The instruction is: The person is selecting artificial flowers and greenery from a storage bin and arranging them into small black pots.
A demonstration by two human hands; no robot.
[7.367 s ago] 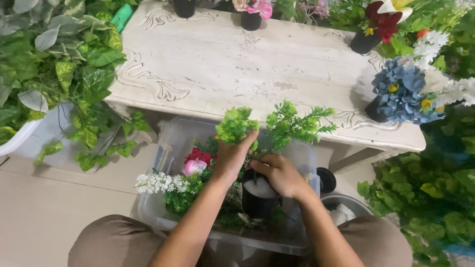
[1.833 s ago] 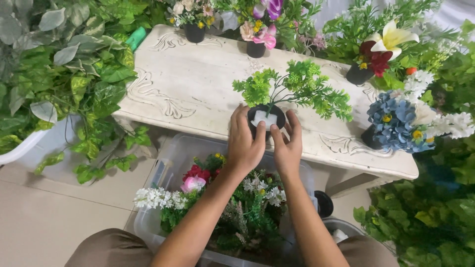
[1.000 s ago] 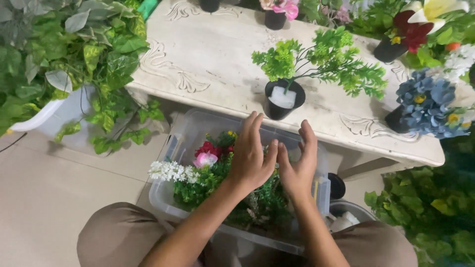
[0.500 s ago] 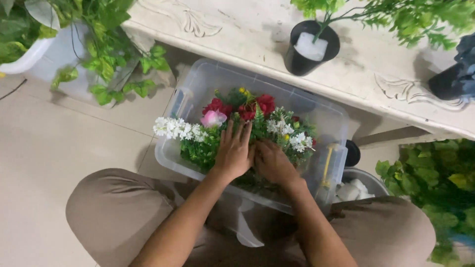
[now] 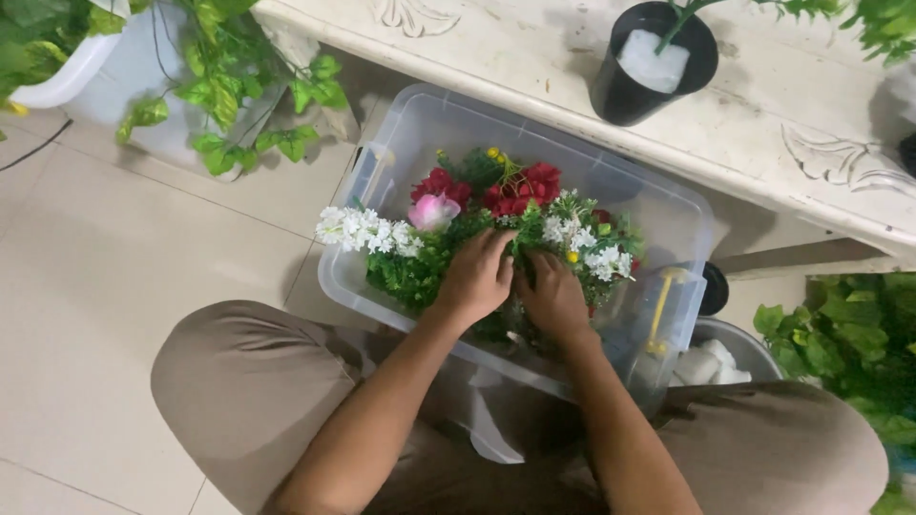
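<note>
Clear plastic bin (image 5: 401,133) of artificial flowers (image 5: 496,205) on the floor beside the table (image 5: 782,124): left hand (image 5: 474,278) and right hand (image 5: 553,298) lay side by side, fingers buried among the greenery, their grasp impossible to tell, steadying the stems.

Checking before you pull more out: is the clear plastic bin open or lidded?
Open: the clear plastic bin has no lid, and both hands reach into its flowers.

Tiled floor under a carved white table

Pale floor tiles (image 5: 114,286) meet the worn white table (image 5: 782,105); leafy greenery (image 5: 239,86) trails left, possibly artificial.
</note>
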